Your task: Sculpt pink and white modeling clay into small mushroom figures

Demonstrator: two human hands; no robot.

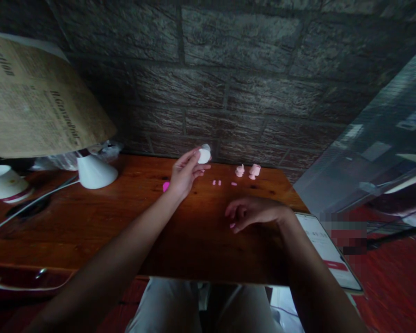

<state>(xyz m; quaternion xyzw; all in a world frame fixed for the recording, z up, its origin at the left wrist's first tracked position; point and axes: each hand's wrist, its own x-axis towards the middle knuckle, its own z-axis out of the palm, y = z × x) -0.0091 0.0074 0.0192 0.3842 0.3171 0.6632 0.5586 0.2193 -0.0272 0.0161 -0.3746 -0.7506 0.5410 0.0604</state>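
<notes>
My left hand [184,175] is raised over the back of the wooden table, its fingers closed on a white round disc-like piece [204,156]. What that piece is, I cannot tell for sure. Lower and to the right, my right hand [254,212] hovers palm-down with curled fingers, and a small pink piece [232,225] shows at its fingertips. Between the hands and the wall lie a few tiny pink pieces [219,182]. Two pale pink moulded figures, one with a pointed top [240,171] and one blockier [254,171], stand behind them. Beside my left wrist is a bright magenta piece [166,186], partly hidden.
A lamp with a newsprint shade [38,101] and white base [96,172] stands at left, near a paper cup [5,182] and a white cable [34,206]. A tablet or phone [327,249] lies at the right edge. A brick wall [242,92] rises behind the table [100,226].
</notes>
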